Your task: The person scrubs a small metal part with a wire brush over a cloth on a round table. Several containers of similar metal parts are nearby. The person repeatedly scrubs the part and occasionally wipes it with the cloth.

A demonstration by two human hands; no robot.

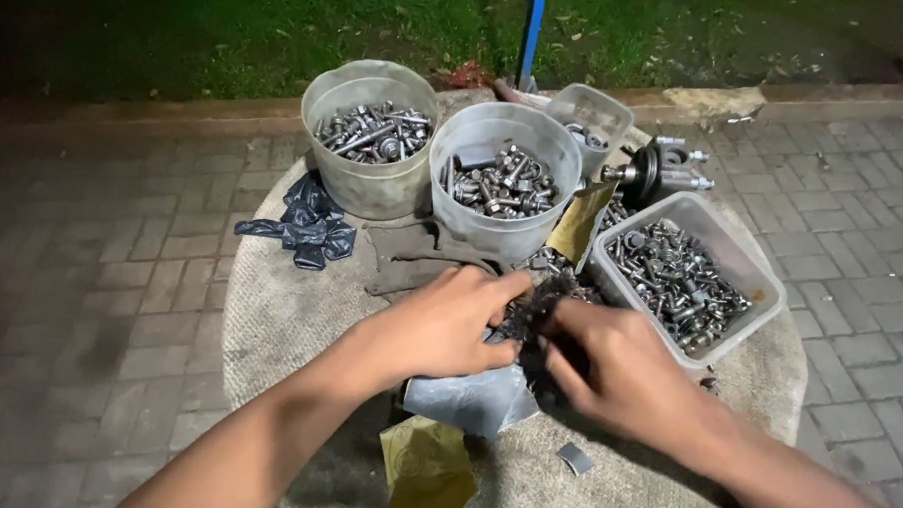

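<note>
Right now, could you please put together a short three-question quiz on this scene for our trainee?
1. True or false: both the left hand and the right hand are at the dark pile of small parts on the round stone table.
2. How many clear containers hold metal hardware?
A) two B) four C) six
3. Fill in: the container nearest the right hand is the ______ tub, not a round one.

Key
1. True.
2. B: two round buckets, one at the back left and one in the middle, a small tub behind, and the rectangular one.
3. Rectangular.
</note>
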